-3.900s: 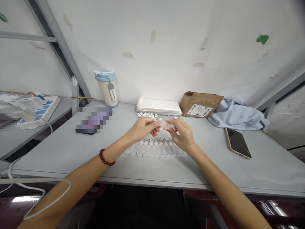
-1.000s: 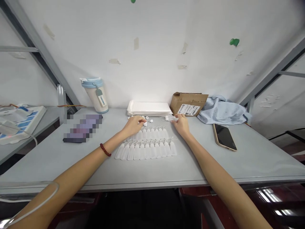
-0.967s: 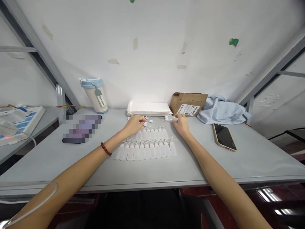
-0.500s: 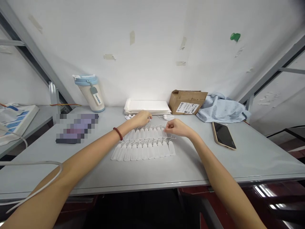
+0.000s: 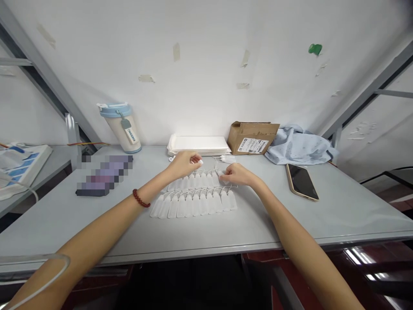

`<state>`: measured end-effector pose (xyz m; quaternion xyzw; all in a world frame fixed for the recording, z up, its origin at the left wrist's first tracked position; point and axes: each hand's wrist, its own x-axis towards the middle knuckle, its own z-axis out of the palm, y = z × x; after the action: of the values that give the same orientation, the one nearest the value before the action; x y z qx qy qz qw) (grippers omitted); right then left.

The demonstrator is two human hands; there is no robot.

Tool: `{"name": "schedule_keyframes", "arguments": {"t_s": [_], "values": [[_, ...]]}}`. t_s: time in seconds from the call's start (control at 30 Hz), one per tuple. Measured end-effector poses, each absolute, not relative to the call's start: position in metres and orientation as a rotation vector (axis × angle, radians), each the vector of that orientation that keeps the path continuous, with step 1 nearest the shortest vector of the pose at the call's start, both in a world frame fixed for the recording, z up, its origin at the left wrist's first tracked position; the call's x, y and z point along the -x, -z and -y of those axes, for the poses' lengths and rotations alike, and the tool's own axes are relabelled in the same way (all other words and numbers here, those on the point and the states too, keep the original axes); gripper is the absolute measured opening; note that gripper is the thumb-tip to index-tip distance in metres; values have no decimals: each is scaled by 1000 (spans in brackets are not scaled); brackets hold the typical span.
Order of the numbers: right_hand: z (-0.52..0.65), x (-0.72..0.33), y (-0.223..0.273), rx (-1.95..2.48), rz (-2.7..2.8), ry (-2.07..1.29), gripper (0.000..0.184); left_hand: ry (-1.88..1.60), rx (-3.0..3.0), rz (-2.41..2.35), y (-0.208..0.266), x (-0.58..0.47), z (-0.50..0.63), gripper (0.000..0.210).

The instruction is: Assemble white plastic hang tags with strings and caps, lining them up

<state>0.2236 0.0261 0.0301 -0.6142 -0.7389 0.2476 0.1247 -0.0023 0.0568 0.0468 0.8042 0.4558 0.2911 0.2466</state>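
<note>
Two rows of white translucent tag-shaped pieces with thin white cords lie on the grey table: a front row point(image 5: 195, 206) and a back row point(image 5: 193, 182). Above the back row, my left hand point(image 5: 184, 164) is closed in a pinch on a small white piece point(image 5: 200, 162). My right hand point(image 5: 238, 174) is at the back row's right end, its fingertips pinched on a white tag point(image 5: 221, 175), partly hidden. Behind my left hand, a small white item point(image 5: 171, 159) shows in part. Another white tag point(image 5: 228, 159) with a cord lies behind my right hand.
At the wall stand a stack of white trays point(image 5: 200, 143), a cardboard box point(image 5: 253, 137) and a light blue cloth point(image 5: 300, 144). A phone point(image 5: 302, 182) lies right. Left are a tumbler point(image 5: 122, 129) and a blurred purple item point(image 5: 106, 174). A white cable point(image 5: 61, 273) crosses my left forearm.
My left hand has turned and shifted slightly left, so the small white piece now shows at its fingertips. My right hand has moved slightly left, and the tag at its fingers looks tilted.
</note>
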Motion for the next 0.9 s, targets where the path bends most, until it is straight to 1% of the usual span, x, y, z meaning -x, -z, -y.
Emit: {"name": "schedule_keyframes", "arguments": {"t_s": [0.17, 0.33, 0.57, 0.73, 0.9], "values": [[-26, -223, -30, 1765, 2089, -705, 27, -943, -1850, -1185, -38, 28, -39, 26], [-20, -219, -35, 1582, 1880, -832, 29, -979, -1555, -1223, -37, 35, -36, 28], [-12, -202, -35, 1302, 1734, -875, 33, -952, -1562, -1090, -41, 25, -21, 28], [-9, -193, -28, 1243, 1809, -674, 33, -1010, -1681, -1016, -42, 17, -9, 29], [-6, -188, -21, 1223, 1961, -297, 28, -1061, -1814, -962, -43, 14, -3, 28]]}}
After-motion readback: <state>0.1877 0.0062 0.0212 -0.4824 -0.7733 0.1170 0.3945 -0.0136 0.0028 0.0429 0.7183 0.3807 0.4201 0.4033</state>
